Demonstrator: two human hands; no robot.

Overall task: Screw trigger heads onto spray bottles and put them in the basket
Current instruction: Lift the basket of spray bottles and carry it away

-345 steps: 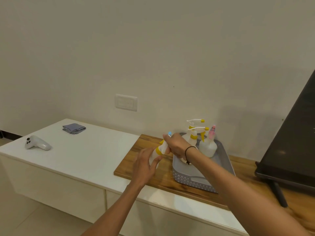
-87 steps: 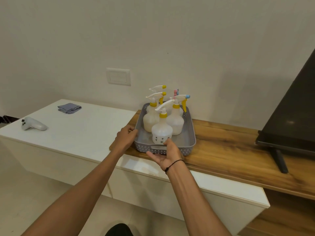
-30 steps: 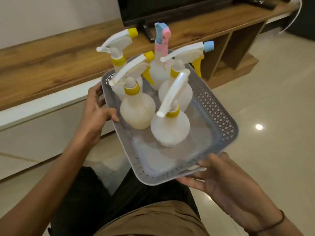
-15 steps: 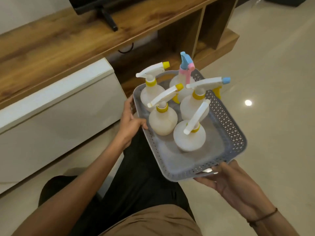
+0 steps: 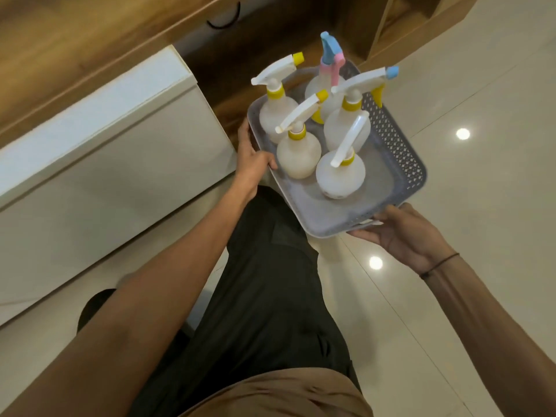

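**Basket of five spray bottles carried in both hands**

While the white cabinet fills the left of the view with a wooden surface above it, the left hand grips the left long edge of the grey basket, its fingers wrapped round the rim and the thumb hooked over the top, just beside the nearest bottle. Dark trousers and a tan shirt hem show below, over a glossy tiled floor that carries bright reflections of lights.

Held in the air above the floor and tilted a little, the basket carries five translucent spray bottles, all upright and each with a trigger head on it. From the left: a bottle with a white head and yellow nozzle at the far left corner; a second with a yellow collar in front of it; a bottle with a blue-and-pink head at the back; one with a blue nozzle tip and yellow trigger toward the perforated right wall; and the nearest bottle, its white head pointing toward the camera. The bottles stand close together, some touching.

At the right, the right hand supports the near short end — fingers curled under and around the rim there, clamped on the basket. A thin dark band circles that wrist.
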